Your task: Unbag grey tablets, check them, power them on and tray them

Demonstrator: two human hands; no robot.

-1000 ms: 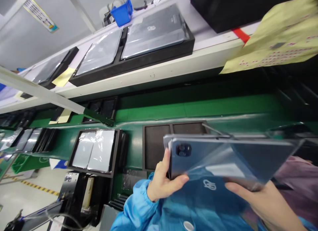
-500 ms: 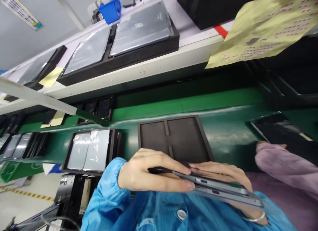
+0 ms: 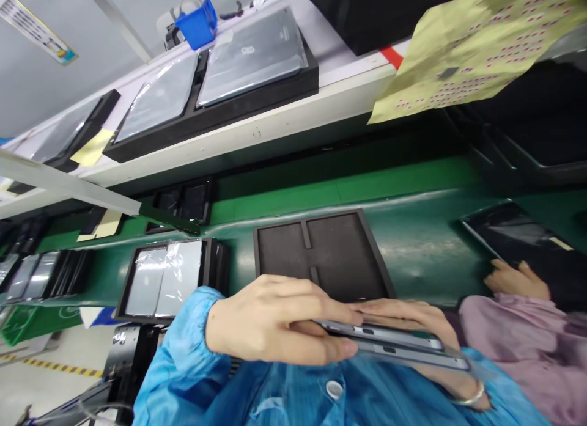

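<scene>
Two slim grey tablets (image 3: pixel 398 339), stacked nearly edge-on in front of my chest, are held between both hands. Fingers and thumb of my left hand (image 3: pixel 270 321) close on their left end. My right hand (image 3: pixel 415 316) grips the right part, its fingers over the top and its palm underneath; some of it is hidden by the tablets. Just beyond the hands lies a black two-compartment foam tray (image 3: pixel 343 252) on the green bench, with nothing in the visible part of its compartments.
Left of the tray, stacked black trays (image 3: pixel 208 273) carry silvery wrapped tablets (image 3: pixel 180 278). A co-worker's hand (image 3: pixel 516 280) touches a dark tablet (image 3: pixel 509 230) on the right. Above runs a white shelf (image 3: pixel 257 132) with more wrapped tablets (image 3: pixel 252 56), and a yellow sheet (image 3: pixel 477 53) hangs there.
My hands and the tablets have shifted slightly left, and my left hand covers more of their left end. The co-worker's hand has come into fuller view at the dark tablet.
</scene>
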